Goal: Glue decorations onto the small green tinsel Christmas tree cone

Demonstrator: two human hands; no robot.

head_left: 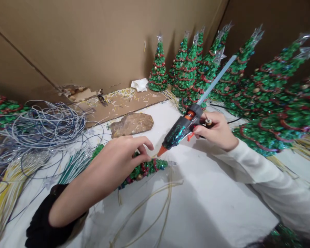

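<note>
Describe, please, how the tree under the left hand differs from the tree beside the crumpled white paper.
The lying tree is on its side, while the standing tree is upright. The left hand partly hides the lying tree; the standing tree is uncovered. Both are green with red garlands.

Glue gun (177, 133) in right grip (217, 131), orange nozzle (162, 150) near green tree (145, 169).
</note>
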